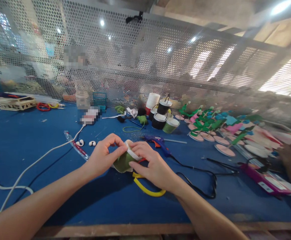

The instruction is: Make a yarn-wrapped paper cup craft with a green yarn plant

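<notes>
a yellow strip [146, 189] lies on the blue table [48, 146], partly under the right hand [152, 167]. both hands pinch a green cup [122, 162], tipped just above the table. the left hand [102, 158] has thumb and forefinger closed on its white rim, and the right hand's fingers curl round its side. its green covering might slip or wrinkle if either pinch loosens. just beyond lies a glue gun [157, 142], whose black cord [197, 187] could snag the right wrist.
</notes>
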Tool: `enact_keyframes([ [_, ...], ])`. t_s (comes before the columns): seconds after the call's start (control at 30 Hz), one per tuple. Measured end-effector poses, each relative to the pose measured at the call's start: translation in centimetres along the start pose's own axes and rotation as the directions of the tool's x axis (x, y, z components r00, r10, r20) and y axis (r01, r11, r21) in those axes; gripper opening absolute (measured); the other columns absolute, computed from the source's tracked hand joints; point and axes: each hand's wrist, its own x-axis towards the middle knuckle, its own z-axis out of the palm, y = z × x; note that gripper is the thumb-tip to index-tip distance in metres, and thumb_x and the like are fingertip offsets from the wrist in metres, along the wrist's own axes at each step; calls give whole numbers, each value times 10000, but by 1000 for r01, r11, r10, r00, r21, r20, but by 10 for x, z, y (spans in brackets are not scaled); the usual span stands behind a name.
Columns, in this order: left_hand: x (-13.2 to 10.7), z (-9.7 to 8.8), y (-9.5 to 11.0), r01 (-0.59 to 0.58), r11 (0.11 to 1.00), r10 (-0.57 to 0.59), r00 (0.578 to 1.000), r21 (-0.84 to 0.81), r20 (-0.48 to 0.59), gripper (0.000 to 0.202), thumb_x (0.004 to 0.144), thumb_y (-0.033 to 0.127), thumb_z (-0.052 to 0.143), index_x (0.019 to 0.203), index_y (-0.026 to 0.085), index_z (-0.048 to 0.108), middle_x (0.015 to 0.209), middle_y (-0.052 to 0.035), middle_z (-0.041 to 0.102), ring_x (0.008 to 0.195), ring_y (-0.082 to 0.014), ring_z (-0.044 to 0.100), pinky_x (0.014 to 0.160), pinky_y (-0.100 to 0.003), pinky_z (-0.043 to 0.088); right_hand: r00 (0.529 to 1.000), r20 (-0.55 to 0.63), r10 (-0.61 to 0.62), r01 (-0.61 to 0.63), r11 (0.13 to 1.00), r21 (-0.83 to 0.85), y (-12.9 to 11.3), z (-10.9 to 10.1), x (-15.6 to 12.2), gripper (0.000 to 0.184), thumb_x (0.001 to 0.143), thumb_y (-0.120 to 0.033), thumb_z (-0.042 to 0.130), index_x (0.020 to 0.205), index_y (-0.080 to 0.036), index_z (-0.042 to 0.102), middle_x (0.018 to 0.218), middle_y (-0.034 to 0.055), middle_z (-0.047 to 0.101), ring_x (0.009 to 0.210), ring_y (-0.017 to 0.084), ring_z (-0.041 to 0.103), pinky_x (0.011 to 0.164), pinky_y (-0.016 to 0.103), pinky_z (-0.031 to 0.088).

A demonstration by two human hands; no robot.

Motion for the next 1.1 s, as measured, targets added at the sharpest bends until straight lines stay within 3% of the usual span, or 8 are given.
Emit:
enact_keyframes([
  [0.47,-1,2,-1,72,991,-67,997,-117,42,166,734,285,496,642,149,473,682,17,439,643,-94,425,571,-218,343,999,9,-41,40,998,38,-1,1,0,144,673,-79,564,656,-197,483,809,54,566,990,188,478,855,366,389],
  [0.67,0,1,0,339,881,-280,936,-331,214,233,687,345,565,783,162,457,701,28,475,619,-86,457,535,-201,346,998,40,-58,55,995,87,-4,-1,-1,149,668,-75,578,659,-193,488,826,59,572,1004,193,466,866,369,387],
  [0.77,1,0,-4,410,818,-276,895,-404,350,302,701,358,556,928,169,493,814,-10,541,762,-129,512,659,-244,389,995,54,-85,79,992,99,-7,-2,-1,142,675,-86,583,660,-191,488,819,61,576,1002,194,462,868,369,387],
  [0.87,0,1,-11,461,762,-260,861,-455,438,295,710,381,546,919,174,541,843,-18,572,804,-145,524,700,-255,395,994,59,-95,88,990,107,-8,-3,0,132,677,-91,586,668,-189,499,838,65,576,997,190,464,870,366,388],
  [1.0,-2,4,-15,479,737,-288,861,-477,419,262,717,397,537,856,178,567,816,-8,590,792,-146,536,677,-243,404,996,56,-65,58,992,110,-5,-3,0,126,663,-137,627,719,-193,529,872,64,576,1008,190,468,873,369,391],
  [1.1,-3,7,-12,418,790,-262,891,-448,370,268,724,372,537,906,175,544,876,-17,590,846,-156,536,730,-256,403,1000,8,-9,8,996,92,-3,-4,-1,173,645,-200,660,772,-192,543,929,77,561,1028,200,463,861,375,400],
])
